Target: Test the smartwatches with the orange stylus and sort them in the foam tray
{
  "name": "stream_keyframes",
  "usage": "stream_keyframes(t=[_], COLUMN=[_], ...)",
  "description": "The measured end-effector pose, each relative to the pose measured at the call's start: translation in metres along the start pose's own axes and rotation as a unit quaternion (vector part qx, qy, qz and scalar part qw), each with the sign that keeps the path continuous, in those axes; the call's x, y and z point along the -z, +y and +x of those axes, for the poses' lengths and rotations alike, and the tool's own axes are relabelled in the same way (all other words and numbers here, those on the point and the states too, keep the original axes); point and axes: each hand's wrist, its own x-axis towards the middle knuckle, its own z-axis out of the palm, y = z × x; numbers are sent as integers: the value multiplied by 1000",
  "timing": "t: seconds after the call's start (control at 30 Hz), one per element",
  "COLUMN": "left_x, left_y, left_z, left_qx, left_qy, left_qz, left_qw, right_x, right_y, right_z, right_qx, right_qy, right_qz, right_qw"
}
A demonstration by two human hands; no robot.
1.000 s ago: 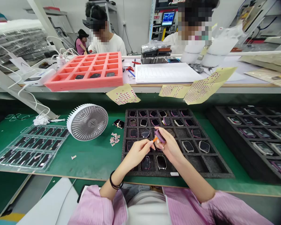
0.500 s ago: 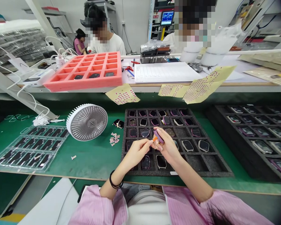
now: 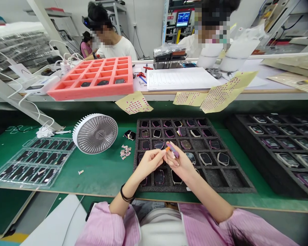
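Above the dark foam tray [image 3: 242, 182], my right hand [image 3: 183, 165] is closed around a purple watch case [image 3: 173, 150], held tilted on edge. My left hand [image 3: 151, 162] comes in from the left, thumb and forefinger pinched on a small orange piece [image 3: 167, 149] against the case's near side. The exact kind of the orange piece is too small to tell. Below both hands, several watch cases with dark screens lie in the tray's compartments, such as a silver-rimmed watch [image 3: 205, 159]. My hands and forearms cover some of the compartments.
A grey fan [image 3: 95, 134] stands left of the tray, near small paper slips [image 3: 125, 152] and a clear plastic tray [image 3: 5, 177] of black parts. Another foam tray [image 3: 269, 155] of watches sits right. A pink foam tray [image 3: 92, 93] rests on the shelf; two people sit beyond.
Both hands have shifted slightly left, and the purple watch case has turned to a different tilt. The orange piece has moved a little left and up with my left fingertips.
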Motion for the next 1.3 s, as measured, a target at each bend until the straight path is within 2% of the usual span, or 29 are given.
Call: stream_keyframes(t=[0.1,0.2,0.27,0.33,0.37,0.43,0.53,0.57,0.63,0.73,0.77,0.8,0.9,0.93,0.97,1.0,1.1,1.17,1.23,1.3], left_x=[-3,-6,-1,10,17,33,50,54,59,70,75,81,97,102,105,108,112,111,104,91], left_y=[-1,-5,-7,-6,-5,-3,0,0,-1,-7,-9,-11,-18,-21,-23,-26,-30,-29,-25,-19], left_z=[4,8,7,2,-1,-7,-16,-18,-22,-29,-31,-34,-42,-45,-47,-48,-49,-48,-47,-44], left_qx=[-24,-41,-38,-25,-13,16,47,53,62,72,74,75,74,75,78,84,114,140,144,104], left_qy=[47,57,76,103,116,136,170,177,182,190,193,198,224,232,240,244,249,275,302,286], left_qz=[35,86,109,108,97,75,60,61,76,120,142,171,292,332,365,391,437,440,414,369], left_qw=[998,994,990,988,988,988,983,981,978,972,968,962,927,911,896,884,857,843,846,878], right_x=[-3,-3,8,31,47,81,126,135,147,155,157,161,175,180,184,189,196,194,185,163], right_y=[6,7,-2,-21,-33,-58,-82,-85,-87,-92,-96,-100,-117,-121,-125,-127,-130,-131,-130,-124], right_z=[-5,-9,-8,-2,3,13,25,27,26,14,9,3,-11,-13,-13,-12,-5,-1,-1,-6], right_qx=[47,89,132,195,234,285,262,256,250,253,256,257,205,173,147,133,150,167,180,205], right_qy=[31,48,58,98,129,202,221,217,206,193,201,221,320,343,353,353,323,309,303,290], right_qz=[-49,-128,-195,-277,-324,-444,-640,-665,-697,-719,-734,-755,-834,-848,-853,-850,-815,-794,-784,-736], right_qw=[997,987,970,936,907,825,688,668,639,619,596,561,401,366,355,367,456,496,511,576])
